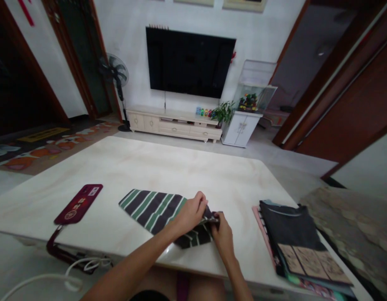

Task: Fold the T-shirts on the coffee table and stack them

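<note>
A striped fabric piece [154,209] in green, white and dark grey lies on the pale table, its left part spread flat; whether it is a garment I cannot make out. My left hand [191,212] rests over its right part with fingers closed on the fabric. Just to the right, my right hand [223,235] pinches the gathered right edge between thumb and fingers. Between the two hands the fabric is bunched and slightly lifted, and part of it lies hidden under my left hand and forearm.
On the marble-patterned table [168,163], a dark red phone [79,204] with a strap lies at left. A stack of folded clothes [294,225] sits at the right edge. White cable [90,263] hangs at the lower left. Beyond stand a fan [116,73] and a TV cabinet [174,124].
</note>
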A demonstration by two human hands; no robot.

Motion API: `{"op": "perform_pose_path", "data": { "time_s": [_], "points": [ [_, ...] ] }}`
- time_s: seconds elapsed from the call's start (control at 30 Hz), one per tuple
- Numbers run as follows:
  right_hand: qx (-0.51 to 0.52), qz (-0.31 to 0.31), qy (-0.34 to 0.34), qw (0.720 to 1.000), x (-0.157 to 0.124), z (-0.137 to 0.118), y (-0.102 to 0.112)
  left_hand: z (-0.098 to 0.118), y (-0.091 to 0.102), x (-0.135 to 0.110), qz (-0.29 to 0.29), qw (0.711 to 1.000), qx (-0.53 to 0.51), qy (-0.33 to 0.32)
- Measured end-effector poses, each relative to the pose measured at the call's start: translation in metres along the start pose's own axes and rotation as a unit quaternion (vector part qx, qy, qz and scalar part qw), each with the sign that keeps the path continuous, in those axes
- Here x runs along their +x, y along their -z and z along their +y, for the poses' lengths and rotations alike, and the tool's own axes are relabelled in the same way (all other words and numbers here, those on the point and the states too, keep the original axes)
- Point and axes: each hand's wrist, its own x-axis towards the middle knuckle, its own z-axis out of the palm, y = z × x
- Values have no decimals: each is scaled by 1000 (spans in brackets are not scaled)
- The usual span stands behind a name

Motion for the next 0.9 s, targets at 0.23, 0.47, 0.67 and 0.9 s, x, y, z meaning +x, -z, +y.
{"op": "perform_pose_path", "data": {
  "time_s": [0.23,0.47,0.67,0.9],
  "points": [
    [-17,-39,-4,999,32,14,28,10,57,10,-63,996,-51,-24],
    [-14,91,-12,996,53,-17,43,-16,90,30,93,992,82,-32],
    [-43,278,24,959,83,-49,123,-57,117,41,187,944,270,18],
    [-177,357,167,902,68,-75,167,-19,133,25,323,884,333,55]
  ]
}}
